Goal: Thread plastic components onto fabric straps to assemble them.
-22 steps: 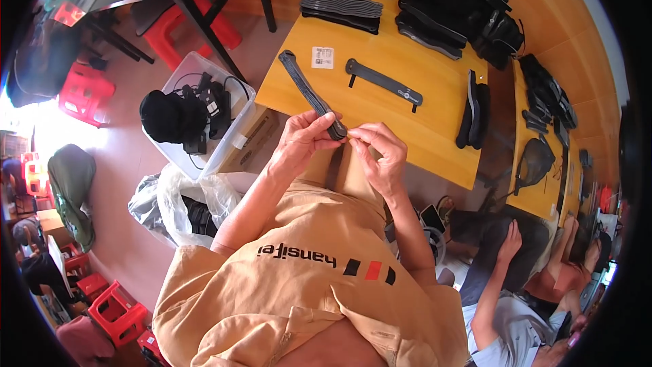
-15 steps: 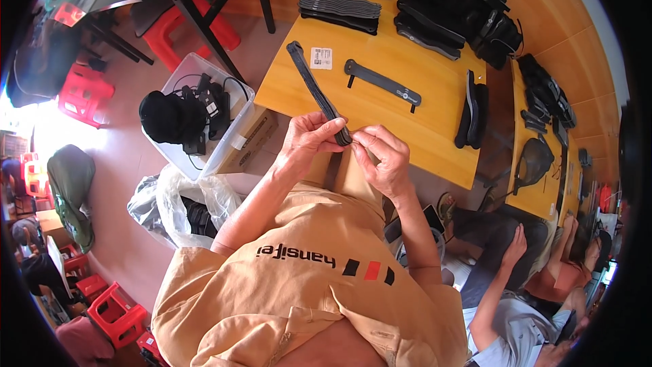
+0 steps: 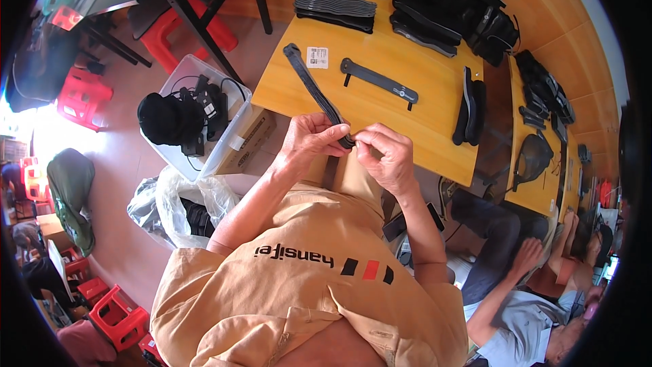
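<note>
A long dark grey strap [image 3: 310,86], folded or layered along its length, slants over the near left part of the yellow table [image 3: 424,139]. My left hand [image 3: 307,141] is closed round its near end, thumb on top. My right hand [image 3: 388,160] pinches at that same end, just beside the left fingertips. Exactly what the right fingertips grip is partly hidden. Beyond my hands, a single grey strap [image 3: 380,81] with short black tabs lies flat on the table. A white printed label [image 3: 317,57] lies to its left.
Stacked grey straps [image 3: 335,8] and black padded pieces [image 3: 435,20] cover the table's far side. More dark pads [image 3: 468,105] lie at its right edge. A clear bin [image 3: 193,160] with black devices and a plastic bag [image 3: 173,207] stand left. A co-worker's hand [image 3: 526,256] is at right.
My hands stay at the strap's near end, the right fingers pressed closer to the left ones. The co-worker's hand at right has lowered slightly. The whole view has shifted a little.
</note>
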`<control>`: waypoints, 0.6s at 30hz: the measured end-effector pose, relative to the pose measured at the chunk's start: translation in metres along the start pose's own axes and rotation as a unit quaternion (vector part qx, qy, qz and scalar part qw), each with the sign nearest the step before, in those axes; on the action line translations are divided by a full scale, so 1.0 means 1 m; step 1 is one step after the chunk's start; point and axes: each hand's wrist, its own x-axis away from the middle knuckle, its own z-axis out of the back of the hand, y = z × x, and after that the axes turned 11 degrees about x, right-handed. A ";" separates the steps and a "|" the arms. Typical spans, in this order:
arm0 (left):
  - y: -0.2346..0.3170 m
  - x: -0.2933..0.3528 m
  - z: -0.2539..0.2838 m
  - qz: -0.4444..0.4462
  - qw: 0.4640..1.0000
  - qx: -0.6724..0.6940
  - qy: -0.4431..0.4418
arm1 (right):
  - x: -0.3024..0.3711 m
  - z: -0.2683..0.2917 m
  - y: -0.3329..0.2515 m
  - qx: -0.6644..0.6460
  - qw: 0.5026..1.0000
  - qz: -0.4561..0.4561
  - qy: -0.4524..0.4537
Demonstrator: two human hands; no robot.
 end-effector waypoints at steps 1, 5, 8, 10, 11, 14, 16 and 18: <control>0.000 0.000 0.000 0.000 1.000 0.000 0.000 | 0.001 -0.001 0.001 -0.029 0.999 -0.025 0.002; 0.000 -0.002 -0.001 -0.006 1.000 -0.001 -0.003 | 0.000 0.003 -0.006 0.025 0.999 -0.010 0.020; 0.002 -0.004 -0.001 -0.011 1.000 -0.009 -0.012 | -0.002 0.003 -0.015 0.099 0.993 0.043 0.044; 0.003 -0.004 -0.002 -0.013 1.000 -0.014 -0.018 | -0.002 0.005 -0.017 0.106 0.993 0.039 0.039; 0.004 -0.004 -0.001 -0.005 0.999 -0.030 -0.024 | -0.002 0.006 -0.017 0.111 0.993 0.035 0.033; 0.007 -0.002 -0.003 0.017 0.996 -0.083 -0.026 | 0.001 -0.002 -0.011 0.051 0.998 -0.030 0.028; 0.008 0.003 -0.007 0.010 0.989 -0.145 -0.026 | 0.002 -0.006 -0.013 0.024 0.997 -0.062 0.037; 0.009 0.008 -0.005 -0.022 0.975 -0.217 -0.034 | 0.002 -0.010 -0.015 -0.005 0.995 -0.094 0.043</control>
